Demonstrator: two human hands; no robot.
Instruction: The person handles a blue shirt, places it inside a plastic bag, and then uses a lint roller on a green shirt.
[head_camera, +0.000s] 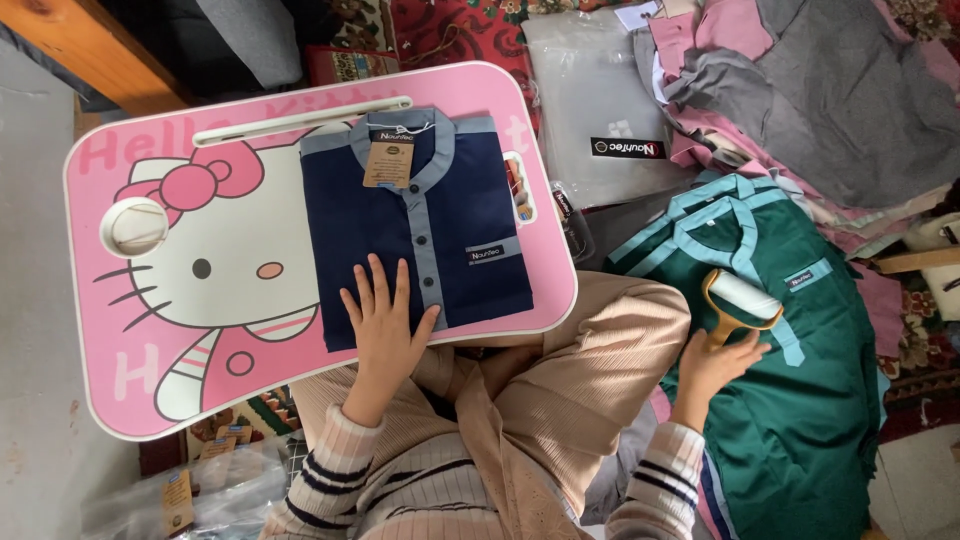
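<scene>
A folded navy shirt (455, 215) with a grey collar and placket and a brown card tag lies on a pink lap table (150, 330) with a cartoon cat print. My left hand (385, 325) lies flat, fingers spread, on the shirt's lower left part. My right hand (715, 365) rests on a green shirt (800, 400) with light blue trim at my right, touching the yellow handle of a lint roller (740, 300) with a white roll; whether it grips the handle is unclear.
A pile of grey and pink garments (800, 80) and a clear plastic garment bag (590, 110) lie at the back right. More bagged items with card tags (200, 490) sit at the lower left. A wooden furniture edge (90, 50) is at the top left.
</scene>
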